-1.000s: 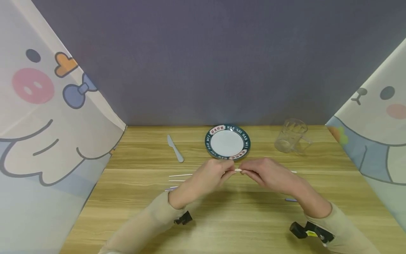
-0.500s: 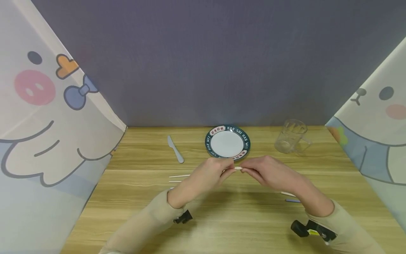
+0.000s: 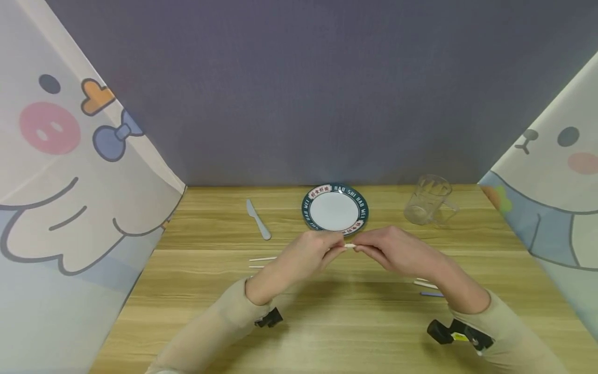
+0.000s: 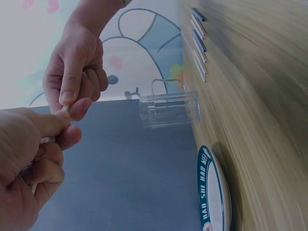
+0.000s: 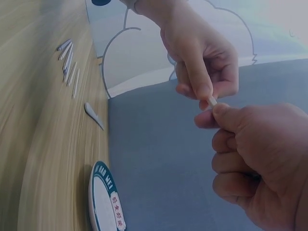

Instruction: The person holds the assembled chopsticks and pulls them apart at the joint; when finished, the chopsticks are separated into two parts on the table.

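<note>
My left hand [image 3: 306, 254] and right hand [image 3: 394, 252] meet above the table, just in front of the plate. Thumb and fingers of each pinch a thin white stick [image 3: 349, 245], and only a short length of it shows between the fingertips. In the right wrist view this white stick [image 5: 212, 101] spans the small gap between both hands. The left palm hides part of a pale stick end [image 4: 33, 187] in the left wrist view. Beyond the hands lies a round plate [image 3: 334, 211] with a white centre and a dark green lettered rim.
A clear mug [image 3: 427, 200] stands at the back right. To the left of the plate lies a table knife [image 3: 258, 219]. Several white and blue sticks lie on the table [image 3: 336, 322], some on the left [image 5: 70, 70], some on the right [image 4: 199, 45]. A grey panel [image 3: 327, 93] rises behind.
Both hands have shifted slightly farther from the front edge, still pinching the white stick. More of the sticks on the right now show beside the right forearm.
</note>
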